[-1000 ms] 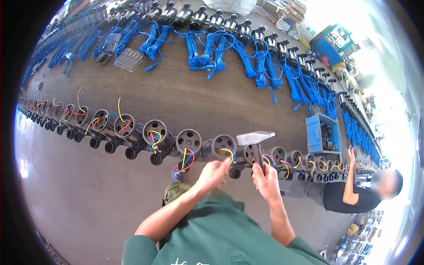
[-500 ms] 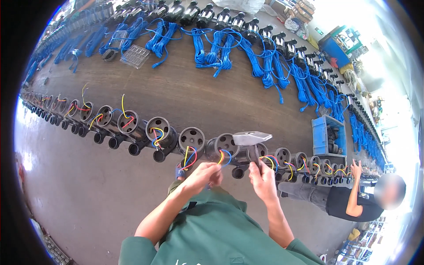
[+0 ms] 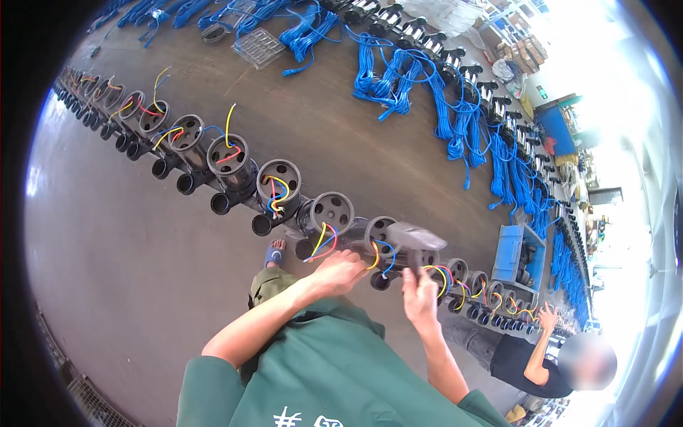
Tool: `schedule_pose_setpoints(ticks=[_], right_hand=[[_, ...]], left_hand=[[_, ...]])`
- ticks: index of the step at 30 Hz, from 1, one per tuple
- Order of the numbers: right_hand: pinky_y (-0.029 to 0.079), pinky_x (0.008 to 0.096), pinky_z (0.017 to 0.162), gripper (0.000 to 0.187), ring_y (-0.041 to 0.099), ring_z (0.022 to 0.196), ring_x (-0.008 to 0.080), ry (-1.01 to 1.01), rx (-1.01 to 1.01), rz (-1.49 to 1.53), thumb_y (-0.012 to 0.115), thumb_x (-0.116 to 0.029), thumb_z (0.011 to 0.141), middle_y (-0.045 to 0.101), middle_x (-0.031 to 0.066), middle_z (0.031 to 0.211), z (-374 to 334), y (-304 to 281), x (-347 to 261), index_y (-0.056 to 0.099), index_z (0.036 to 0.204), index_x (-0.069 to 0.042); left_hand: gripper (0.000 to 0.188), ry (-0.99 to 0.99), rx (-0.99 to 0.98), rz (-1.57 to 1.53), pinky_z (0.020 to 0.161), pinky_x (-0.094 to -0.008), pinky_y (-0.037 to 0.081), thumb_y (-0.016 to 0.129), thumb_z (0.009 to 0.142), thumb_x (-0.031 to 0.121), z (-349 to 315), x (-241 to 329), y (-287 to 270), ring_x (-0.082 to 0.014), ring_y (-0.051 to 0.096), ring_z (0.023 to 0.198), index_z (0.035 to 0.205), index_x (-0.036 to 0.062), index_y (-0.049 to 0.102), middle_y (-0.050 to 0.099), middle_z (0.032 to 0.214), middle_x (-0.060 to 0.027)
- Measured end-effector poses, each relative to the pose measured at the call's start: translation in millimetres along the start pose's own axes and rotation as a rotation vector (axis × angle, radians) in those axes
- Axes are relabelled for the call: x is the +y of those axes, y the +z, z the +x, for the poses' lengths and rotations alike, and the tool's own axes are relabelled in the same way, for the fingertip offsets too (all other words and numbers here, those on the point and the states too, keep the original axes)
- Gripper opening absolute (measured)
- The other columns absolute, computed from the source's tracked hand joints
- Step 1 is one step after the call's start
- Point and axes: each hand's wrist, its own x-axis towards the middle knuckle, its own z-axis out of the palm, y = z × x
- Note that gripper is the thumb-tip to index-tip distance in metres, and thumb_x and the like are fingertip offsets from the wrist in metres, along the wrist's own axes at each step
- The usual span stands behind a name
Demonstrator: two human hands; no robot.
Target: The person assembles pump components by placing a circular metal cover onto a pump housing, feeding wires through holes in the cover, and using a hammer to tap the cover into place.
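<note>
My left hand (image 3: 340, 273) is closed, its fingertips pinching the ends of yellow and red wires (image 3: 374, 260). These wires hang from a round black plastic housing (image 3: 383, 229) with holes in its end face; a blue wire loops beside them. In my right hand (image 3: 421, 297) is a hammer (image 3: 416, 236), gripped by its dark handle. The grey hammer head is smeared by motion and covers part of that housing and the one to its right. To the left stands another black housing (image 3: 332, 212) with red, yellow and blue wires dangling.
More wired housings line the near edge of the brown table (image 3: 299, 128) both ways. Coiled blue cables (image 3: 391, 78) lie along its far side, beside a clear plastic tray (image 3: 258, 48). A blue crate (image 3: 518, 257) stands at right, near a co-worker (image 3: 530, 363) in black.
The whole view has turned and shifted, so the row of housings slants more. The hammer head is now blurred and tilted differently. My left hand stays at the same housing's wires.
</note>
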Motion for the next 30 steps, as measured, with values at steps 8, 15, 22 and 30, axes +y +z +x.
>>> schedule_pose_setpoints(ticks=[8,15,22,30], right_hand=[[0.031,0.0217,0.043,0.034,0.038,0.048,0.0019,0.271,-0.147,0.42,0.055,-0.035,0.109,0.044,-0.0073,0.061,13.7,-31.6,-39.6,0.053,0.088,-0.007],[0.037,0.0261,0.044,0.036,0.047,0.048,0.0071,0.13,-0.096,0.151,0.056,-0.036,0.108,0.051,-0.004,0.063,8.1,22.6,34.6,0.055,0.087,-0.007],[0.032,0.0225,0.041,0.034,0.042,0.047,0.0034,0.384,-0.103,0.639,0.057,-0.035,0.108,0.047,-0.0059,0.063,5.4,-39.9,-41.0,0.051,0.086,-0.01],[0.035,0.0225,0.043,0.037,0.042,0.048,0.004,0.307,-0.009,0.645,0.058,-0.038,0.108,0.047,-0.0047,0.063,-2.3,-40.3,-54.1,0.053,0.088,-0.007]], left_hand=[[0.022,-0.024,-0.014,0.002,0.097,-0.0501,0.047,0.061,0.1,0.025,-0.5,-11.6,-10.0,-0.0349,0.057,0.108,0.105,0.0061,0.071,0.063,0.111,-0.0145],[0.019,0.014,0.077,-0.008,0.085,-0.0468,0.049,0.066,0.097,0.023,4.8,-11.0,0.1,-0.0334,0.061,0.097,0.102,0.0056,0.07,0.065,0.103,-0.0111],[0.073,-0.542,-0.182,-1.039,0.078,-0.0338,0.054,0.075,0.086,0.066,26.5,48.6,-19.1,-0.0195,0.071,0.093,0.112,-0.0015,0.065,0.074,0.102,-0.012],[0.056,-1.107,-0.005,-1.611,0.074,-0.0378,0.055,0.048,0.103,0.052,71.6,87.5,-17.9,-0.026,0.074,0.083,0.11,-0.0012,0.065,0.076,0.098,-0.0168]])
